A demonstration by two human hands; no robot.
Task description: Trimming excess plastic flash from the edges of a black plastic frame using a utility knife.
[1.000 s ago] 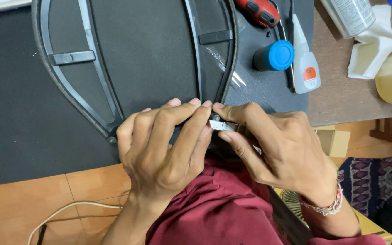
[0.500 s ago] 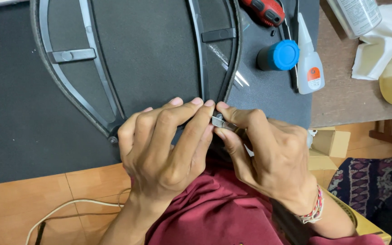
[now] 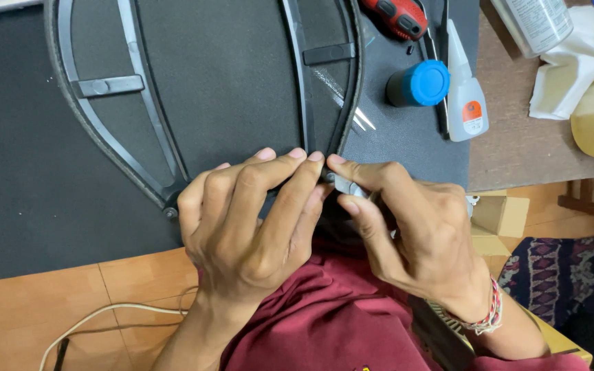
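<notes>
The left hand presses its fingers together on the near rim of the black mesh-covered frame at the mat's edge, while the right hand pinches a small metal tool against it — a slip there could likely nick a fingertip.

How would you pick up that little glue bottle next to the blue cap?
Probably by the wide white body of the glue bottle, near its orange label. It lies flat on the dark mat, thin nozzle pointing away from the person, so come straight down from above and pinch its two long sides. The left side is tight: a slim dark tool and the blue-capped container sit close.
</notes>
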